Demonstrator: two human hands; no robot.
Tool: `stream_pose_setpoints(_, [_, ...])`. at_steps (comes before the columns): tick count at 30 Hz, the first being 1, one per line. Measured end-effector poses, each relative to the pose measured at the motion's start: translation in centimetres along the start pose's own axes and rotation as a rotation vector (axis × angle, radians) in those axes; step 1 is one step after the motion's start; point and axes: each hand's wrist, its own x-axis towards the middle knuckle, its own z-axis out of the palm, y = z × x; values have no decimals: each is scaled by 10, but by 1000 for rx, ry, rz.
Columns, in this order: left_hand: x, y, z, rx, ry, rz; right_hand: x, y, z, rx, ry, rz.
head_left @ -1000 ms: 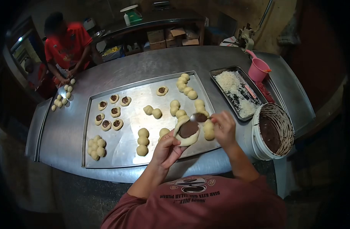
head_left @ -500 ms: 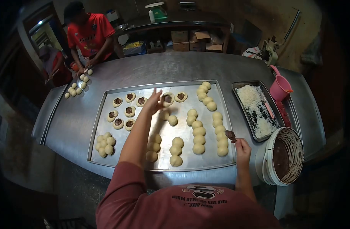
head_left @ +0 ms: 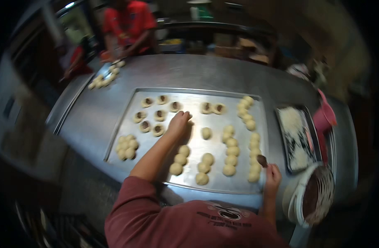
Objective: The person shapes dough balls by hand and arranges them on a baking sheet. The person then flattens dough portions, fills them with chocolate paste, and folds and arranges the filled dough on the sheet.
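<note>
My left hand (head_left: 180,123) is over the middle of the metal baking tray (head_left: 222,188), fingers closed round what looks like a dough ball, mostly hidden by them. Just right of it sits a single dough ball (head_left: 206,133). Flattened dough rounds with dark brown filling (head_left: 159,115) lie across the upper left of the tray, and two more filled rounds (head_left: 205,108) are beyond my hand. At the tray's right edge my right hand (head_left: 273,176) grips a spoon (head_left: 262,160) whose head is coated in dark filling. Rows of plain dough balls (head_left: 231,151) stand near it.
A bucket of dark filling (head_left: 311,198) stands at the right, below a dark pan of white shreds (head_left: 295,124) and a pink jug (head_left: 324,117). A clump of dough balls (head_left: 127,147) occupies the tray's left. Across the table, a person in red (head_left: 129,27) handles more dough.
My left hand has let go of a filled round in the upper row and come back toward me, closing. One plain dough ball has left its spot. The view has shifted.
</note>
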Motion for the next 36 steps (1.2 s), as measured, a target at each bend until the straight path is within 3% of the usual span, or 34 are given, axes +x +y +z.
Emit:
stream_pose_setpoints(1, [-3, -12, -11, -77, 103, -103, -3, 8, -1, -7, -29, -10])
stream_pose_setpoints(2, [-3, -16, -27, -407, 24, -360, -3, 3, 3, 5, -19, -9])
stream_pose_setpoints(3, [-8, -14, -36, -852, 56, -448, -4, 5, 3, 58, -40, 4])
stream_pose_setpoints(4, [-14, -9, -46, -1306, 86, -489, -3, 5, 5, 101, -48, 30])
stream_pose_setpoints(6, [-33, 18, -72, -1853, 95, -388, 1, -8, 17, 146, -94, 31])
stream_pose_setpoints(9, [-61, 72, -87, -1811, 179, -351, -5, -36, 35, 261, -86, 112])
stream_pose_setpoints(12, [-86, 108, -70, -1645, 206, -239, -3, -64, 53, 204, -151, -99])
stream_pose_setpoints(14, [-94, 141, -66, -1540, 252, -13, -8, -98, 69, 201, -104, -321])
stream_pose_setpoints(16, [-99, 184, -68, -1500, 331, 18, -13, -120, 85, 97, 18, -542])
stream_pose_setpoints(17, [-107, 195, -58, -1511, 308, 13, -10, -123, 93, 25, 64, -691])
stream_pose_setpoints(19, [-125, 222, -36, -1720, 118, -245, 1, -118, 95, -282, 180, -976])
stream_pose_setpoints(20, [-127, 229, -41, -1695, 107, -356, 7, -99, 94, -269, 267, -901])
stream_pose_setpoints(21, [-134, 228, -37, -1595, 178, -194, 11, -103, 90, -149, 266, -871])
stream_pose_setpoints(23, [-139, 246, -52, -1522, 192, -199, 12, -93, 82, -60, 289, -859])
stream_pose_setpoints(24, [-145, 245, -57, -1393, 84, -166, 8, -96, 71, -50, 224, -865])
stream_pose_setpoints(27, [-150, 235, -38, -1574, -138, -284, -11, -98, 43, 441, -85, -381])
stream_pose_setpoints(29, [-155, 235, -41, -1708, -373, -287, -30, -109, 1, 13, -111, -209])
stream_pose_setpoints(31, [-158, 234, -37, -1796, -248, -319, -45, -107, -54, 59, 9, -69])
stream_pose_setpoints(33, [-148, 213, -33, -1851, -224, -408, -50, -114, -126, -487, 250, -105])
stream_pose_setpoints(34, [-141, 207, -31, -1888, -164, -498, -48, -130, -158, -687, 223, -70])
stream_pose_setpoints(36, [-137, 206, -27, -1873, -193, -488, -39, -109, -206, -1278, 178, 2])
